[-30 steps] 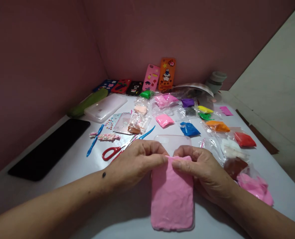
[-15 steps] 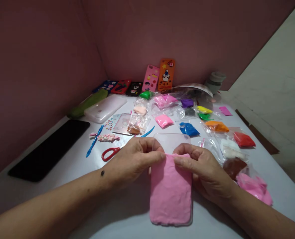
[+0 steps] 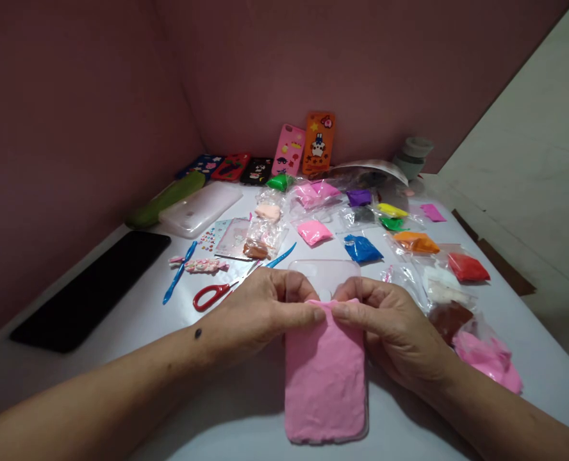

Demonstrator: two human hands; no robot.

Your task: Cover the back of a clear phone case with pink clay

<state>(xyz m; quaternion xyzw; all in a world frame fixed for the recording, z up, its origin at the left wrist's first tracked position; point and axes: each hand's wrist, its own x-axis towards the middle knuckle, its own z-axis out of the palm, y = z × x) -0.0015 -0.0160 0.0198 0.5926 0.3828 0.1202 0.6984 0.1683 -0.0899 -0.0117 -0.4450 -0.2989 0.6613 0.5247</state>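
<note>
A clear phone case (image 3: 308, 269) is held upright in front of me, its back mostly covered by a layer of pink clay (image 3: 325, 378). The clay's upper edge is uneven, and the top strip of the case is bare. My left hand (image 3: 277, 307) pinches that edge between thumb and fingers, left of the middle. Close beside it on the right, my right hand (image 3: 385, 317) pinches the same edge, the two thumbs almost meeting. Fingers behind the case are partly hidden.
Red-handled scissors (image 3: 210, 298), a blue modelling tool (image 3: 179, 272) and a black phone (image 3: 92, 288) lie to the left. Several bagged clays, including a blue one (image 3: 361, 248) and a red one (image 3: 468, 267), spread across the back and right. Decorated cases (image 3: 319, 144) lean on the wall.
Both hands have drawn closer together along the clay's upper edge, still pinching it. The case sits slightly lower and further left in view.
</note>
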